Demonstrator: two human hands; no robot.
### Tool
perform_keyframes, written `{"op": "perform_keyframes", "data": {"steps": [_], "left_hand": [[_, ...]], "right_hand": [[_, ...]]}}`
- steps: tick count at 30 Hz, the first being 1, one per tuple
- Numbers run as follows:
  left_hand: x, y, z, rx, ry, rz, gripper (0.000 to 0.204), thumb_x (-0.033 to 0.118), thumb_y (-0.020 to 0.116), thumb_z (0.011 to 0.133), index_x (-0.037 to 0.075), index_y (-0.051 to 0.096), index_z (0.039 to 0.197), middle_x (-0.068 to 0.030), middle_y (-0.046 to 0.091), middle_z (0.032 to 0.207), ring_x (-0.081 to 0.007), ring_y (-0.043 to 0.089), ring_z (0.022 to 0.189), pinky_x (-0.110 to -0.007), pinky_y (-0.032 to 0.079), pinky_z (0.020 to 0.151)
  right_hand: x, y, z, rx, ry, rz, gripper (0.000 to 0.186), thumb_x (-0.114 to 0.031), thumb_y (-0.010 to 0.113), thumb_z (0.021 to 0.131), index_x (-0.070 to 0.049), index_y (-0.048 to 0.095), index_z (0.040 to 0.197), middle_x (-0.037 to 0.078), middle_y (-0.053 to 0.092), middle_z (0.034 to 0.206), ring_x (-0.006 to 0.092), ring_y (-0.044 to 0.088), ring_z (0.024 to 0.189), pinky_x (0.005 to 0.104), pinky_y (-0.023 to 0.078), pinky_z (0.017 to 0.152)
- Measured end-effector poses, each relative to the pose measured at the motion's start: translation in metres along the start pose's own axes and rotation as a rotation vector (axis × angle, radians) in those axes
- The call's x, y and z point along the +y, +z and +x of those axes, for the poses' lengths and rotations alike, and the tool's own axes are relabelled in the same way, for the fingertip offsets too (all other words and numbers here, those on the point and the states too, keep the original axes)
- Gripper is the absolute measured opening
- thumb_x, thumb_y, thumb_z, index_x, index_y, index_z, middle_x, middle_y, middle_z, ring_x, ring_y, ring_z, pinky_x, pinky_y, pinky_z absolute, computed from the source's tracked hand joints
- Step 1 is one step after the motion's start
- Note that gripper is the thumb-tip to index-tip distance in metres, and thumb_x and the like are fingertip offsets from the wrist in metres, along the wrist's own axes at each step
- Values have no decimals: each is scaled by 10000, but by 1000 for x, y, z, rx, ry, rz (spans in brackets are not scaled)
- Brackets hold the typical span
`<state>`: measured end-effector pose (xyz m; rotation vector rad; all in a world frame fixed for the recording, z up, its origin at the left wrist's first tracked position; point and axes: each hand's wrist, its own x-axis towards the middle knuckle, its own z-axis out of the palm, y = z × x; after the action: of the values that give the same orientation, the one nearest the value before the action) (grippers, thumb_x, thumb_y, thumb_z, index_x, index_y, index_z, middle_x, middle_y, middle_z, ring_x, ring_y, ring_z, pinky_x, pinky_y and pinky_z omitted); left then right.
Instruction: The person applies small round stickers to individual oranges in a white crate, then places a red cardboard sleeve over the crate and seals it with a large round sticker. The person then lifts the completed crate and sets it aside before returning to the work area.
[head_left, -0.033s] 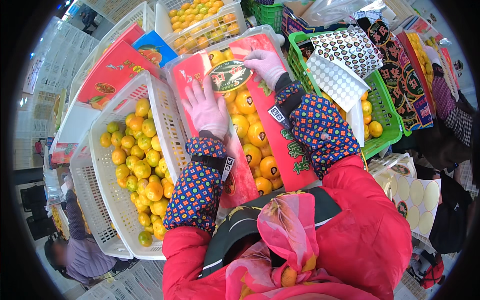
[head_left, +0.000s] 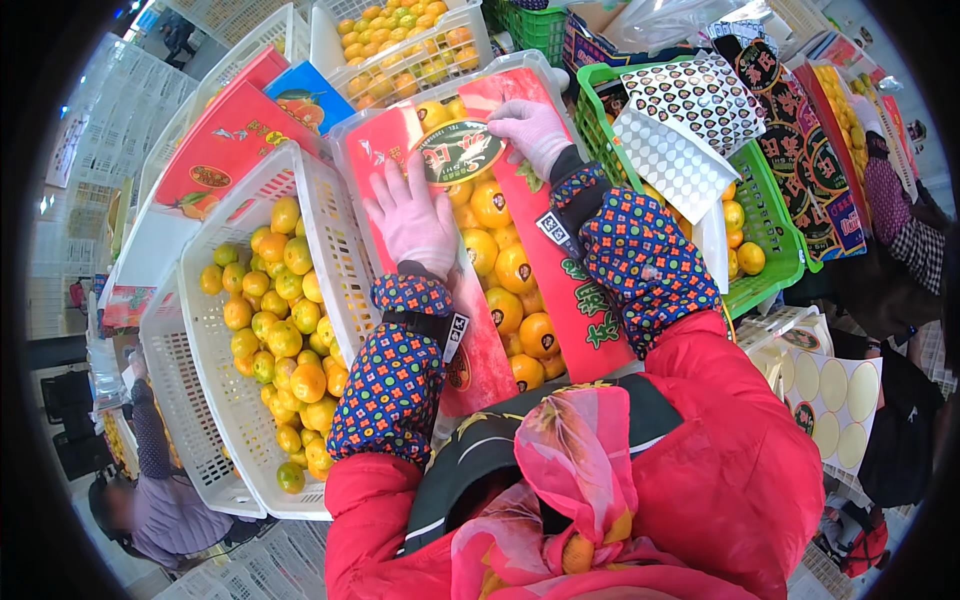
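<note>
A shallow box with a red printed lid lies ahead, orange fruit with small stickers showing through its middle. My left hand, in a pink glove, rests on the lid's left side with fingers spread. My right hand, also gloved, touches the upper right of an oval label on the lid, fingers bent together; whether anything is between them is too small to tell.
White crates of fruit stand left and behind, beside red cartons. A green crate with sticker sheets is at right. Co-workers work at lower left and far right.
</note>
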<state>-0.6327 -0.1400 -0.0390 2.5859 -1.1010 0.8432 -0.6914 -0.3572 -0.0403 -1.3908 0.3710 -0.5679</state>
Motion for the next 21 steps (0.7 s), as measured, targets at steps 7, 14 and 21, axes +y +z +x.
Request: {"op": "perform_keyframes", "data": {"steps": [7, 14, 21], "left_hand": [[0, 0, 0, 7, -1, -17, 703, 322, 613, 917, 170, 332, 1544, -201, 330, 1571, -469, 249, 1461, -639, 178, 1178], [-3, 5, -1, -48, 19, 30, 655, 420, 544, 950, 164, 376, 1529, -188, 324, 1581, -452, 238, 1470, -646, 151, 1177], [-27, 9, 54, -118, 74, -20, 625, 494, 512, 965, 130, 440, 1467, -211, 375, 1540, -445, 249, 1467, -613, 153, 1173]], "right_hand": [[-1, 1, -2, 6, 5, 39, 194, -169, 711, 869, -38, 722, 1011, 17, 635, 802, 101, 596, 624, 241, 507, 479], [7, -2, -1, 16, -135, -7, 296, -85, 735, 835, -48, 678, 1123, 11, 643, 811, 98, 612, 661, 231, 517, 563], [17, 1, 1, 118, -370, -125, 381, 13, 744, 783, -78, 667, 1145, -12, 626, 798, 66, 577, 709, 228, 491, 677]]}}
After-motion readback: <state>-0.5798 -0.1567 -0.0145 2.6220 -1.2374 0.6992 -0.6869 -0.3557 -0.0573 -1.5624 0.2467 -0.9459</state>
